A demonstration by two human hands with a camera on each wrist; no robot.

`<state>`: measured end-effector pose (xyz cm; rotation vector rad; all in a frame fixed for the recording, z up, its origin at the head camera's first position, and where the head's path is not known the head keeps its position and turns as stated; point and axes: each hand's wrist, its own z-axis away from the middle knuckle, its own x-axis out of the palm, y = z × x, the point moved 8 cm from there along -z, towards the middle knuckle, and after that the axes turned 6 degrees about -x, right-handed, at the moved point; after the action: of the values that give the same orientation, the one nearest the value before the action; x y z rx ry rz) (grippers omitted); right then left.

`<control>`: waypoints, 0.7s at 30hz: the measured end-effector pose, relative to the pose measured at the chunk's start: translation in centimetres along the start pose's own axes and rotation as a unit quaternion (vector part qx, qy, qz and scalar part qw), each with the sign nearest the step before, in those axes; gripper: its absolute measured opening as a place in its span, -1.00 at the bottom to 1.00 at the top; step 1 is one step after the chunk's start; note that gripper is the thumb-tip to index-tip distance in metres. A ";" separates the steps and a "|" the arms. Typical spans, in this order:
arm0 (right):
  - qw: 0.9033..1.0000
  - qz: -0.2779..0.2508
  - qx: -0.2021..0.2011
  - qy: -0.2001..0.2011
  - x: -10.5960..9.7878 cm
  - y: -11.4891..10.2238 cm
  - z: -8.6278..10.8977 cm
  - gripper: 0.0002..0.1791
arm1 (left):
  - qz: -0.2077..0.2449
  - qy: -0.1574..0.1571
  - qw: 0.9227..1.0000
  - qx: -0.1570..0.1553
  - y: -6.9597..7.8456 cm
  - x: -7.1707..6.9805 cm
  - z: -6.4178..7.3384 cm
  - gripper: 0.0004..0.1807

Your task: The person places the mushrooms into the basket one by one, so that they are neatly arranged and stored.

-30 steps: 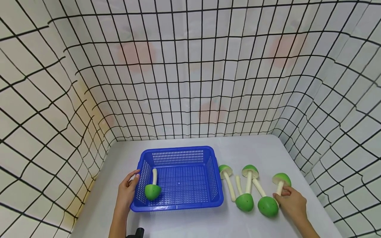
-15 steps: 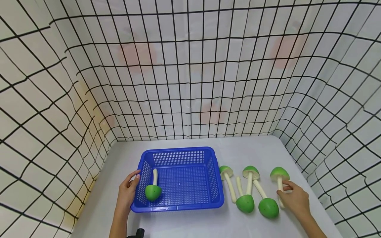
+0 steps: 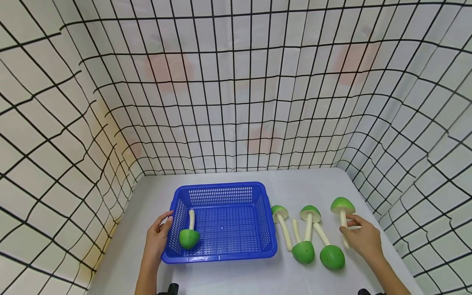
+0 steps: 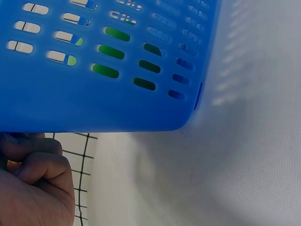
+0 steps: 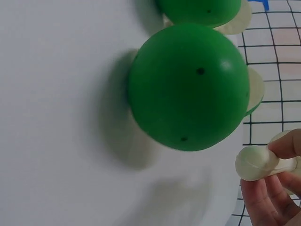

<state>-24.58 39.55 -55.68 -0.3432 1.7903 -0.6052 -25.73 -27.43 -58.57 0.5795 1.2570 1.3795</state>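
In the head view my right hand [image 3: 365,239] pinches the pale stem of a green-capped toy mushroom [image 3: 343,205] at the right of the table, cap pointing away. The right wrist view shows the stem's rounded end [image 5: 256,162] between thumb and fingers. My left hand [image 3: 158,237] grips the left rim of a blue perforated basket [image 3: 221,257]; its curled fingers [image 4: 47,167] sit at the rim in the left wrist view. One mushroom [image 3: 189,238] lies inside the basket, near its left wall.
Several more green-capped mushrooms [image 3: 303,251] lie between the basket and my right hand, some overlapping. Nearest that hand is a mushroom [image 3: 332,257] with its cap toward me. Black-lined grid netting [image 3: 236,123] encloses the white table [image 3: 302,180] at the back and sides.
My right hand has moved the held mushroom away from me and slightly left, straightening its stem and separating it from the nearby cap. My left hand stays on the basket.
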 end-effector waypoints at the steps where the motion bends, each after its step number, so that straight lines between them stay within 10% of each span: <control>1: 1.000 -0.003 -0.001 -0.001 0.0 -0.2 -0.1 -0.46 | 0.000 0.001 1.000 0.000 0.0 0.0 0.0 -0.49; 21: 0.997 -0.077 -0.021 -0.008 0.4 -5.7 -1.0 -0.47 | -0.084 0.008 0.996 0.023 0.8 0.0 0.5 -0.44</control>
<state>-26.10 34.92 -52.60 -0.5174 1.7734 -0.6729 -25.59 -27.13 -57.71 0.4841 1.3223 1.2207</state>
